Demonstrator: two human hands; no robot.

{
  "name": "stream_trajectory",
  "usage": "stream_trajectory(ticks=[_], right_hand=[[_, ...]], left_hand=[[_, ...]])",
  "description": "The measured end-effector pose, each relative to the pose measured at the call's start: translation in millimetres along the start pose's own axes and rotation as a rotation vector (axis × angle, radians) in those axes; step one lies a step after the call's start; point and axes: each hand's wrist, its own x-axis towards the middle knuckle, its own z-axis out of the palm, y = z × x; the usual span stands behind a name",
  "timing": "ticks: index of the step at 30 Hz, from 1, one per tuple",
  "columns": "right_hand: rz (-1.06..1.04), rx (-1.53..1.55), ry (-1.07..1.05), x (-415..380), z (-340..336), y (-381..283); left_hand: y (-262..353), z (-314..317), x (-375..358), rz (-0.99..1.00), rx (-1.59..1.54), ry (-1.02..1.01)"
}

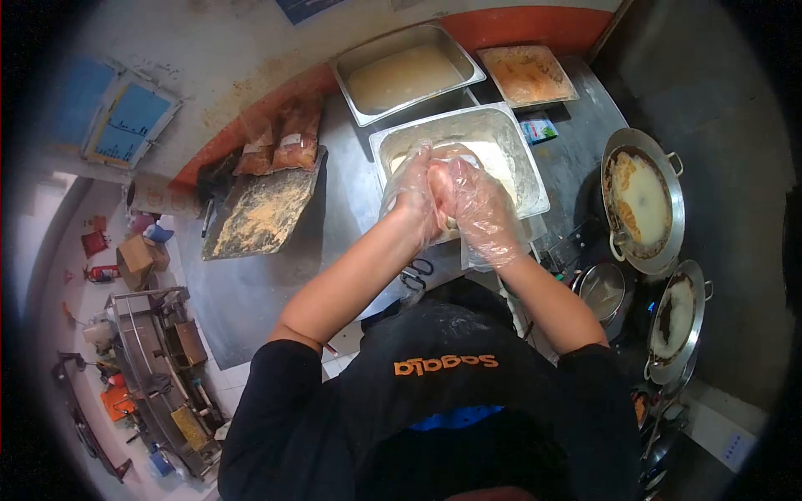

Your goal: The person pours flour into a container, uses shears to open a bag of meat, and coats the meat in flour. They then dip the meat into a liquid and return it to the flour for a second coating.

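Observation:
Both of my hands wear clear plastic gloves and meet over a metal pan [535, 179] with white flour [499, 164] in it. My left hand [411, 188] and my right hand [480, 204] are closed round a piece of raw pink meat [443, 194], which shows between them. Its lower end is partly hidden by the gloves. Behind the flour pan is a deeper metal pan [409, 79] of cloudy pale liquid. A shallow tray [528, 75] with orange-brown residue lies to its right.
At the left, a dark tray [263, 213] holds crumbs, with bagged reddish food [296, 142] behind it. Two large pans of frothing oil [642, 200] [675, 321] and a strainer [601, 292] are at the right. Black-handled scissors [416, 271] lie near the table's front edge.

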Motion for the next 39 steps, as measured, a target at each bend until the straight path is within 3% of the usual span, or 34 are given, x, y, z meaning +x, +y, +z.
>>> stream_trajectory(ticks=[5,6,7,9,10,11,13,14,17,21,23,28,30,33,34,38,39], right_hand=[[-0.282,-0.198,-0.023,22.4,-9.0,-1.7],[-0.277,-0.393,-0.107,33.0,-15.1,4.3],[-0.283,-0.396,-0.108,43.0,-21.5,11.4],[-0.206,-0.113,-0.181,58.2,-29.8,20.8],[-0.083,-0.267,-0.264,59.0,-41.0,-4.3],[-0.088,-0.268,-0.264,63.6,-40.3,-3.6],[-0.394,-0.341,-0.300,76.8,-37.8,6.3],[-0.317,-0.329,-0.312,84.2,-38.0,15.1],[-0.216,-0.325,-0.298,91.2,-29.9,27.0],[-0.279,-0.390,-0.266,108.6,-22.2,51.1],[-0.150,-0.275,-0.131,109.9,-21.8,52.9],[-0.243,-0.416,-0.135,101.5,-38.9,17.9],[-0.180,-0.007,-0.144,95.5,-46.3,5.6],[-0.068,-0.264,-0.176,92.3,-70.4,-17.1],[0.050,-0.082,-0.138,89.7,-73.7,-16.3],[0.153,0.112,-0.062,76.4,-102.5,-18.9],[0.156,0.113,-0.067,70.9,-103.5,-14.4]], left_hand=[[25.9,9.1,0.1,-0.032,0.028,-0.081],[31.4,11.1,-1.8,-0.073,0.034,-0.122],[34.9,12.6,-6.1,-0.068,0.032,-0.125],[39.9,13.9,-13.5,-0.096,0.059,-0.224],[41.1,13.1,-13.7,-0.122,0.097,-0.239],[42.1,12.0,-16.8,-0.117,0.097,-0.240],[46.1,18.6,-32.0,-0.179,0.250,-0.146],[45.9,19.1,-33.2,-0.176,0.249,-0.146],[43.1,15.5,-33.9,-0.104,0.326,-0.079],[40.4,0.9,-23.4,0.111,0.469,-0.099],[40.0,-2.0,-22.9,0.182,0.465,-0.099],[48.7,-2.6,-9.7,0.507,0.643,-0.110],[52.6,0.2,-2.7,0.645,0.699,-0.084],[68.3,9.5,-7.9,0.643,0.716,-0.206],[70.2,8.9,-0.6,0.670,0.657,-0.228],[89.4,-0.1,4.4,0.788,0.662,-0.265],[98.9,4.9,-5.2,0.712,0.645,-0.173]])
